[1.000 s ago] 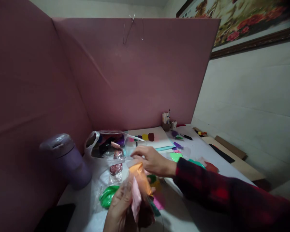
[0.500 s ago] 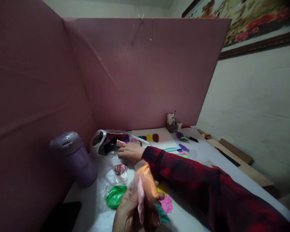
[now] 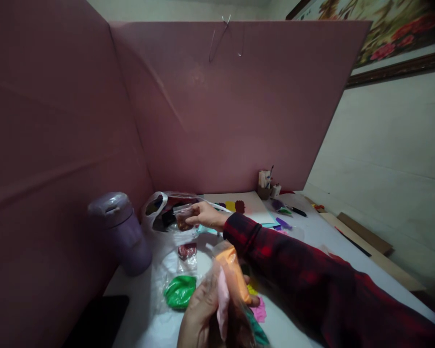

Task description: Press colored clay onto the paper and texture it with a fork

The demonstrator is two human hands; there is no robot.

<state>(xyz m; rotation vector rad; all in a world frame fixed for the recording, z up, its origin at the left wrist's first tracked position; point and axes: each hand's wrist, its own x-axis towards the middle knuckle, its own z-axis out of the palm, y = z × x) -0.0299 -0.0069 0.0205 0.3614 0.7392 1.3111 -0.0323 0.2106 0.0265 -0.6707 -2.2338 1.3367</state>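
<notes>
Low in the view, above the desk [image 3: 288, 328], an orange packet [image 3: 234, 273], a pink packet [image 3: 223, 299] and a teal packet [image 3: 258, 331] are held together in the left hand [image 3: 202, 307], its fingers closed around them. Farther forward, a brown packet [image 3: 183, 220] is pinched by one edge between the fingers of the right hand [image 3: 209, 216], which are nearly closed, at the opening of the plastic bag [image 3: 164, 199]. A red and black checked sleeve [image 3: 286, 256] is worn on the right arm. Between the bag and the left hand, a dark red packet [image 3: 187, 251] is seen, with a green packet [image 3: 180, 292] nearer the camera. Just beyond the fingers of the left hand, a pink piece [image 3: 261, 309] is partly covered, and beside it a yellow piece [image 3: 253, 289] is mostly hidden. To the left of the bag, a purple cup [image 3: 123, 237] is stood upright. Behind the right forearm, a white sheet [image 3: 259, 209] marked with coloured shapes is laid flat, with a brush holder [image 3: 264, 192] placed near its far right corner and a black pen [image 3: 297, 211] set to its right.
</notes>
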